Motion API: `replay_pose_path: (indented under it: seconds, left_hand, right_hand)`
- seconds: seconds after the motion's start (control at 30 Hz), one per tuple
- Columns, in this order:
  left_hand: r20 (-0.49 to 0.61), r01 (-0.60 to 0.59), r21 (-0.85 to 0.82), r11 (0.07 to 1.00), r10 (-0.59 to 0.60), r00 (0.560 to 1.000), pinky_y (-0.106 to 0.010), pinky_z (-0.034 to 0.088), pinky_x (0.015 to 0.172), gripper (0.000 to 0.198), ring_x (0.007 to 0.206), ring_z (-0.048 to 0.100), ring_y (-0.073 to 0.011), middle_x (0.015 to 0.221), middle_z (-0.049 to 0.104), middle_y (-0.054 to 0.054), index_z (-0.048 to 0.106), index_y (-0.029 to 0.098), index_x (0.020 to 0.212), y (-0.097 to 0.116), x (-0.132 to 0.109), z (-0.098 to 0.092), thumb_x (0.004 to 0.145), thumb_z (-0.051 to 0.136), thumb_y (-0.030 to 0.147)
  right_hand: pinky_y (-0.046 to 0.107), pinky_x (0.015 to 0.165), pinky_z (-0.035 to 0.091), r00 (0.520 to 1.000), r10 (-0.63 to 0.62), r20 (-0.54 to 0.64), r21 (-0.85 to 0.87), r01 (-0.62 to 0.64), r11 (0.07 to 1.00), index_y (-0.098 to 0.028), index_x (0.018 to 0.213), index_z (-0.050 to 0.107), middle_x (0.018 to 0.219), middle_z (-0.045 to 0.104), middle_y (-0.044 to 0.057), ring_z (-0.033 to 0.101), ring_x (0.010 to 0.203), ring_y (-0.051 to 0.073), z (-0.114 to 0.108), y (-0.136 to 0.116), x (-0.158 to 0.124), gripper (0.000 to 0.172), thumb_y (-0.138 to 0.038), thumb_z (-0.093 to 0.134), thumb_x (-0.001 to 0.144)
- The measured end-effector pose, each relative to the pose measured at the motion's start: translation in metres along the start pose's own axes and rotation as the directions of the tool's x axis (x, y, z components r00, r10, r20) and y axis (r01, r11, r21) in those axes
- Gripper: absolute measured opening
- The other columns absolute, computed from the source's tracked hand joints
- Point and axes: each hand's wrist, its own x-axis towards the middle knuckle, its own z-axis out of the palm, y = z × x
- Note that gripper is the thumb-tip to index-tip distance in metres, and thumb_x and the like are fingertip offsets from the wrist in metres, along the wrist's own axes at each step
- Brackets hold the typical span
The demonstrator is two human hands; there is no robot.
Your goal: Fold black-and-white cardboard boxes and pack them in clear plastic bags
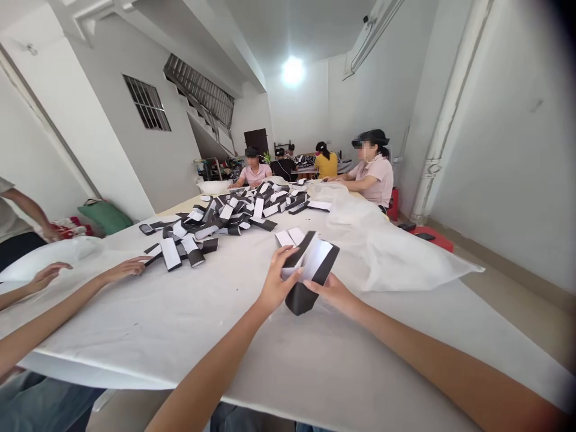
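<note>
Now, your left hand (276, 281) and right hand (332, 290), fingers narrowed, pinch opposite sides of a black-and-white folded piece (301, 300) above the white table (180, 324). It gapes open — white inner walls showing. Its mouth points up and away from you — long axis slanting rightward. Far back, a white basin's (215, 187) contents are hidden.

A pile of pieces (258, 207) lies at eleven o'clock on the table (180, 324) before me, a plastic sheet (396, 258) at one, a stool (443, 240) beyond the edge at two, a co-worker's hand (126, 269) at ten.
</note>
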Motion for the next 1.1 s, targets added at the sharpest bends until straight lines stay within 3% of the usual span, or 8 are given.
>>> replay_pose_path:
  seconds: [0.13,0.27,0.37,0.43,0.63,0.77,0.9,1.1]
  left_hand:
    - [-0.256,0.166,-0.19,0.968,-0.212,0.943,-0.044,0.039,0.107,0.037,0.122,0.052,-0.0258,0.126,0.06,-0.009,0.062,0.023,0.116,-0.041,0.006,-0.011,0.081,0.067,0.036]
    - [-0.489,0.22,-0.355,0.909,-0.381,0.785,-0.043,0.047,0.099,0.036,0.12,0.053,-0.0254,0.123,0.061,-0.009,0.057,0.022,0.113,-0.072,0.008,-0.041,0.082,0.063,0.039]
    - [-0.595,0.222,-0.532,0.817,-0.547,0.589,-0.04,0.055,0.088,0.03,0.121,0.053,-0.0249,0.126,0.055,-0.008,0.053,0.024,0.109,-0.082,0.011,-0.06,0.085,0.056,0.042]
    - [-0.601,0.206,-0.604,0.77,-0.61,0.517,-0.037,0.057,0.086,0.025,0.123,0.051,-0.0241,0.126,0.053,-0.007,0.052,0.023,0.102,-0.084,0.011,-0.067,0.085,0.055,0.043]
    - [-0.519,0.14,-0.696,0.704,-0.629,0.579,-0.036,0.053,0.097,0.025,0.123,0.053,-0.02,0.126,0.056,-0.005,0.052,0.025,0.104,-0.079,0.013,-0.06,0.083,0.062,0.035]
    - [-0.321,0.158,-0.758,0.633,-0.573,0.754,-0.039,0.047,0.104,0.031,0.124,0.053,-0.0226,0.126,0.06,-0.007,0.058,0.022,0.105,-0.066,0.013,-0.04,0.077,0.07,0.025]
    - [0.054,0.331,-0.724,0.605,-0.428,0.902,-0.049,0.048,0.102,0.047,0.123,0.053,-0.0282,0.132,0.057,-0.008,0.058,0.024,0.118,-0.045,0.006,-0.031,0.075,0.075,0.03]
    - [0.432,0.552,-0.566,0.612,-0.35,0.831,-0.047,0.046,0.103,0.054,0.092,0.067,-0.017,0.105,0.065,0.0,0.056,0.032,0.124,-0.028,-0.002,-0.037,0.074,0.077,0.024]
  right_hand:
    - [0.043,0.103,0.044,0.991,0.098,-0.088,0.077,-0.092,0.993,-0.025,0.107,0.067,0.116,0.069,0.005,0.059,0.117,0.028,-0.008,0.005,0.006,0.044,-0.054,0.073,0.074]
    - [0.036,0.074,0.059,0.943,0.215,-0.253,0.354,-0.116,0.928,-0.025,0.106,0.065,0.104,0.071,0.004,0.066,0.101,0.024,-0.034,-0.014,0.017,0.045,-0.063,0.059,0.082]
    - [0.03,0.048,0.056,0.945,0.275,-0.178,0.394,-0.188,0.9,-0.024,0.107,0.062,0.093,0.07,0.004,0.07,0.083,0.024,-0.057,-0.034,0.023,0.046,-0.064,0.052,0.085]
    - [0.026,0.047,0.055,0.949,0.287,-0.131,0.376,-0.22,0.9,-0.022,0.105,0.062,0.095,0.07,0.006,0.07,0.082,0.022,-0.066,-0.041,0.023,0.045,-0.062,0.054,0.086]
    - [0.034,0.083,0.057,0.984,0.179,0.001,0.164,-0.177,0.97,-0.022,0.116,0.06,0.116,0.066,0.007,0.065,0.097,0.02,-0.066,-0.039,-0.002,0.034,-0.042,0.059,0.089]
    - [0.036,0.092,0.052,0.995,0.093,-0.042,0.153,-0.085,0.985,-0.024,0.117,0.059,0.119,0.065,0.006,0.064,0.101,0.019,-0.06,-0.037,-0.017,0.034,-0.039,0.062,0.088]
    - [0.033,0.084,0.054,0.966,0.042,-0.255,0.215,0.014,0.977,-0.026,0.113,0.059,0.121,0.064,0.004,0.064,0.1,0.02,-0.061,-0.041,-0.02,0.032,-0.048,0.058,0.089]
    - [0.034,0.077,0.056,0.887,-0.026,-0.461,0.183,0.124,0.975,-0.03,0.119,0.055,0.132,0.058,0.004,0.061,0.107,0.024,-0.073,-0.058,-0.022,0.047,-0.065,0.044,0.089]
